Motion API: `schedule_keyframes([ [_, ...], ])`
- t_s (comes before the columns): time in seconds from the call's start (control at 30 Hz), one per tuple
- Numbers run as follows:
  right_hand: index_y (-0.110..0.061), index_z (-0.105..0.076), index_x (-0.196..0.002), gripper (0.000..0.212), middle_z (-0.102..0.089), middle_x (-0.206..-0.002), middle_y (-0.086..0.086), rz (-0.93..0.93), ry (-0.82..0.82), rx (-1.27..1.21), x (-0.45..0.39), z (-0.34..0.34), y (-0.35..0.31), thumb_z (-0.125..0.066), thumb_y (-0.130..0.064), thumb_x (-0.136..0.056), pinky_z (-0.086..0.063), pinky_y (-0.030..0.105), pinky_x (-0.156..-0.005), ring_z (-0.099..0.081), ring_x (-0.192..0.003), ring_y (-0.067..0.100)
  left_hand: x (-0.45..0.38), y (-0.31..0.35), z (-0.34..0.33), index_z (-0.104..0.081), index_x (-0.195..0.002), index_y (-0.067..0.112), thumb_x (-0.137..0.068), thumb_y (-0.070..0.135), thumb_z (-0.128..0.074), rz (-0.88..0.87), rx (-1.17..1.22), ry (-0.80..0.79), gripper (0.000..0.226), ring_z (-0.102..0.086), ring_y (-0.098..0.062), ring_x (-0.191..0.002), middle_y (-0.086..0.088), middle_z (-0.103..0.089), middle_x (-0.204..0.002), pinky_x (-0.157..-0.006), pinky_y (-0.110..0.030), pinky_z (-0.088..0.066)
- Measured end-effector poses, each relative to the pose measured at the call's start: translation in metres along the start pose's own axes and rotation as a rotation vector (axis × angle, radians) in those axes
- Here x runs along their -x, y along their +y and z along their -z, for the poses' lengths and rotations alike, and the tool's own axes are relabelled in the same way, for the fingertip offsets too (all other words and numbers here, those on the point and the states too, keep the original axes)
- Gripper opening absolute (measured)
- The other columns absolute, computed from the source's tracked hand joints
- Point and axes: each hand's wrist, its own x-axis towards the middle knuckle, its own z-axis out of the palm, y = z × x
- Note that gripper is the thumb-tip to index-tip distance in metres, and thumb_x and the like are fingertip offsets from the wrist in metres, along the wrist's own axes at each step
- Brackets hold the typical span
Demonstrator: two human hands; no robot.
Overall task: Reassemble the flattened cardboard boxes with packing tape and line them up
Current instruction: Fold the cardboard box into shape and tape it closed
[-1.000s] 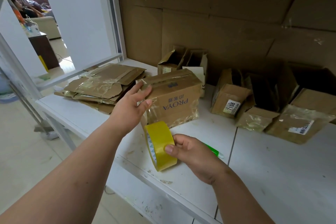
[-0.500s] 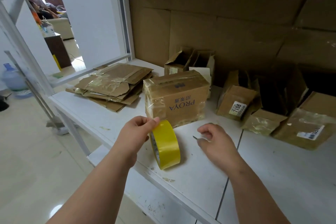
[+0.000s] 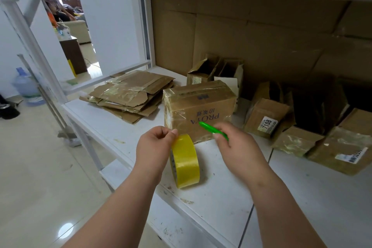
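Tape roll on edge: my left fingers pinch its top; my right fingers grip a green cutter toward twelve o'clock.

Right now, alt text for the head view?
A left hand pinches the top of an upright yellow tape roll on a white shelf, while the right hand holds a green cutter before a taped PROYA box. Flattened cardboard lies left.

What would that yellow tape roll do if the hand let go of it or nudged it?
The tape roll stands on its edge on the shelf, so it would probably roll or topple flat if nudged. Only the left hand pinches its top, which seems to steady it. Its glossy surface looks smooth, so it may slip in the fingers. It is probably stiff and light.
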Motion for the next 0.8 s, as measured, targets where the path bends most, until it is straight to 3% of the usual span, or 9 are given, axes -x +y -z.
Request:
schedule_keyframes([
  [0.07,-0.036,-0.059,-0.124,0.027,-0.057,-0.104,-0.009,0.090,-0.023,0.016,-0.008,0.003,-0.017,-0.047,-0.029,-0.101,-0.047,0.033,-0.080,-0.055,-0.094,0.015,0.002,0.002,-0.002,-0.069,-0.079,0.005,-0.090,0.023,-0.070,-0.012,-0.006,0.029,0.022,-0.056,-0.014,-0.070,-0.013,-0.069,-0.079,-0.066,-0.028,-0.043],
  [0.17,-0.036,-0.060,-0.129,0.032,-0.055,-0.109,-0.006,0.123,-0.035,0.060,-0.017,0.004,-0.036,-0.047,-0.033,-0.100,-0.049,0.034,-0.089,-0.057,-0.100,0.016,0.001,0.002,-0.003,-0.072,-0.079,0.006,-0.090,0.020,-0.071,-0.008,0.020,0.049,0.018,-0.060,-0.011,-0.072,-0.008,-0.073,-0.086,-0.070,-0.029,-0.048],
  [0.33,-0.037,-0.060,-0.130,0.033,-0.055,-0.109,-0.006,0.153,-0.071,0.160,-0.025,0.000,-0.054,-0.044,-0.038,-0.102,-0.048,0.033,-0.088,-0.056,-0.103,0.017,-0.001,0.003,-0.004,-0.073,-0.080,0.006,-0.090,0.017,-0.070,0.012,0.040,0.047,0.015,-0.064,-0.005,-0.075,0.012,-0.074,-0.084,-0.069,-0.023,-0.049],
  [0.53,-0.036,-0.063,-0.125,0.030,-0.054,-0.103,-0.005,0.179,-0.046,0.239,-0.031,-0.010,-0.058,-0.043,-0.039,-0.102,-0.049,0.033,-0.080,-0.057,-0.095,0.020,-0.003,0.004,-0.004,-0.069,-0.075,0.005,-0.089,0.019,-0.071,0.007,0.000,0.062,0.020,-0.058,-0.013,-0.072,-0.006,-0.071,-0.080,-0.066,-0.030,-0.046],
  [0.67,-0.033,-0.067,-0.118,0.029,-0.057,-0.106,-0.002,0.131,-0.030,0.291,-0.037,-0.006,-0.050,-0.045,-0.038,-0.100,-0.049,0.035,-0.084,-0.058,-0.099,0.022,-0.005,0.004,-0.003,-0.070,-0.077,0.004,-0.089,0.017,-0.071,0.015,0.003,0.055,0.018,-0.067,-0.012,-0.083,0.009,-0.075,-0.087,-0.077,-0.031,-0.053],
  [0.8,-0.034,-0.067,-0.119,0.028,-0.058,-0.106,-0.002,0.091,-0.032,0.268,-0.040,0.001,-0.036,-0.047,-0.037,-0.099,-0.049,0.034,-0.084,-0.058,-0.099,0.022,-0.008,0.003,-0.002,-0.068,-0.077,0.001,-0.090,0.016,-0.070,0.035,0.036,0.053,0.020,-0.067,-0.010,-0.087,0.010,-0.075,-0.096,-0.076,-0.028,-0.053],
])
